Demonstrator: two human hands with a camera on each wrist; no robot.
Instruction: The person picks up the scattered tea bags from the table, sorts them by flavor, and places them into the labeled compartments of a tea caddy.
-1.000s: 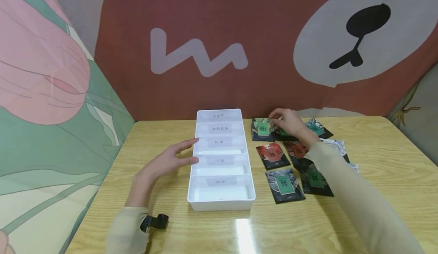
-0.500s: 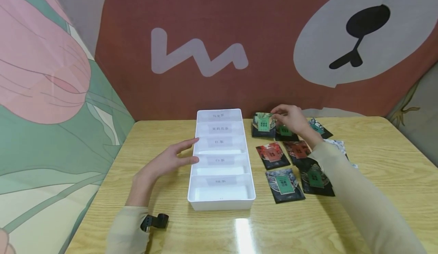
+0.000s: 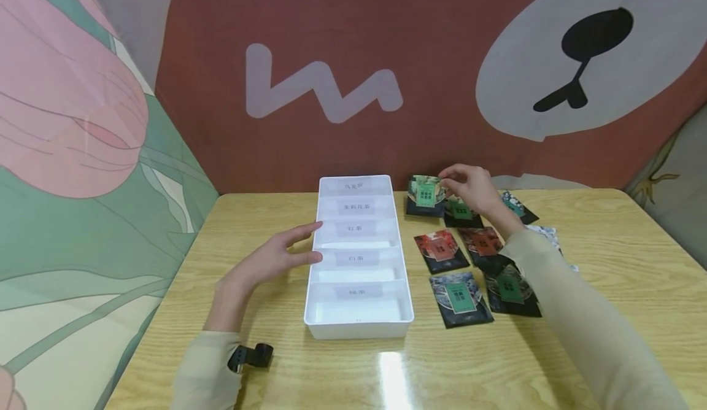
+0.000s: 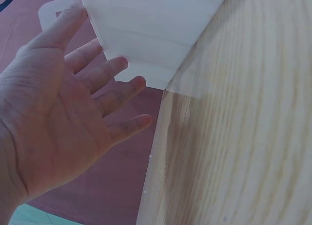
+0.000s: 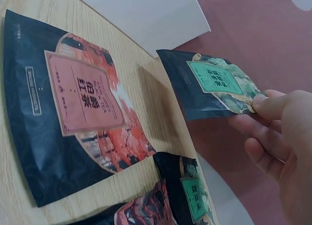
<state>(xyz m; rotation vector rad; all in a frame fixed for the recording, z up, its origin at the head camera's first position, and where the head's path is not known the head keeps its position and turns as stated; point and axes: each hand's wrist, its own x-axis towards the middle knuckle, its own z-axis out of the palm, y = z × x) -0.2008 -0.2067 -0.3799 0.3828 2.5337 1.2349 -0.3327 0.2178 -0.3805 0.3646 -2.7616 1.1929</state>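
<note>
Right of the head view's centre, the right hand (image 3: 475, 190) pinches a green-labelled tea sachet (image 3: 426, 196) by its edge, best kept uncreased; the left hand (image 3: 267, 258), fingers spread, should steady the white divided tray (image 3: 360, 332).

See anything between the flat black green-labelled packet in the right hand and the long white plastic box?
Nothing visible stands between the black packet and the white box, just a strip of yellowish wood-grain table. Only the box's raised rim likely needs clearing.

Beige sleeves (image 3: 591, 336); black wrist device (image 3: 258, 356), apparently.
</note>
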